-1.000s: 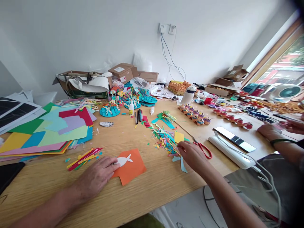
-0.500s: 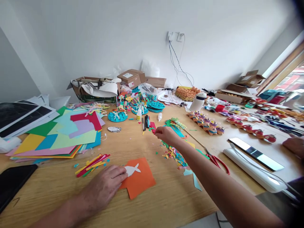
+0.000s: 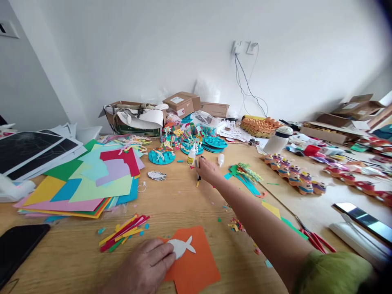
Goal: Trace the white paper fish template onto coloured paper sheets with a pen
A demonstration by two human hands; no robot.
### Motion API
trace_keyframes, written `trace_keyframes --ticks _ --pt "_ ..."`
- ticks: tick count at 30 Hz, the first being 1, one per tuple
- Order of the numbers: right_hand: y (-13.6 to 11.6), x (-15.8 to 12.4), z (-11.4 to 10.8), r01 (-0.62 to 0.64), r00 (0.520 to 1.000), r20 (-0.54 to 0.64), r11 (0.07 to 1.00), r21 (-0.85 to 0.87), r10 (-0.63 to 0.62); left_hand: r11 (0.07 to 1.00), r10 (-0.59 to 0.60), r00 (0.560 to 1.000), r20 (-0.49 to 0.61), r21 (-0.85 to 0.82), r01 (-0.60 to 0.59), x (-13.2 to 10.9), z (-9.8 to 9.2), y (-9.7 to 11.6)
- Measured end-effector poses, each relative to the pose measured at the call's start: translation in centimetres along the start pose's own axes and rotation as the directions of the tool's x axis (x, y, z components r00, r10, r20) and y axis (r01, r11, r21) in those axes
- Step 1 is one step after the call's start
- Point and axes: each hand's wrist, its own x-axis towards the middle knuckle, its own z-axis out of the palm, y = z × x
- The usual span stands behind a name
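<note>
My left hand (image 3: 150,261) lies palm down, its fingers together and holding a white paper fish (image 3: 180,247) against a sheet of orange paper (image 3: 196,265). The fish's head end is under the fingertips; its tail points right. My right hand (image 3: 206,168) is stretched far forward over the table, its fingers closed around a pen (image 3: 198,175) that they partly cover. Just behind it stands a small glue bottle (image 3: 191,157) with a yellow label. A white bottle (image 3: 221,159) is to its right.
Coloured paper strips (image 3: 125,234) lie left of the orange sheet, beyond them a stack of coloured paper (image 3: 101,188). On the right are red-handled scissors (image 3: 315,239), a white power strip (image 3: 352,232) and painted egg-carton figures (image 3: 294,173). A black phone (image 3: 21,249) lies at left.
My right hand has closed in on the pens beside the glue bottle. The left hand stays on the fish. The view has shifted, so things sit further right.
</note>
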Motion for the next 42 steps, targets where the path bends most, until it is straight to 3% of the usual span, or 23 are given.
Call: trace_keyframes --ticks 12,30,35,40,42 --pt "-1.3 1.0 0.5 -0.069 0.995 0.066 0.996 -0.059 0.072 1.0 -0.027 0.994 -0.102 0.009 0.028 -0.5 1.5 -0.3" --pt "-1.0 0.1 -0.9 -0.023 0.998 0.061 0.997 -0.068 0.027 0.999 -0.034 0.999 -0.013 -0.027 0.034 -0.3 0.6 -0.2" --pt "1.0 -3.6 -4.0 -0.005 0.999 -0.043 1.0 -0.015 0.005 0.999 -0.024 0.998 0.057 -0.04 0.027 -0.9 0.7 -0.2" --pt "2.1 -10.9 -6.2 0.169 0.983 -0.092 0.98 0.104 -0.16 1.0 -0.027 0.998 0.054 0.014 0.026 -1.3 1.0 -0.1" --pt "2.1 -13.6 -6.0 0.274 0.961 -0.122 0.923 0.271 -0.249 0.999 -0.02 0.998 0.054 0.034 0.018 -1.0 0.6 0.0"
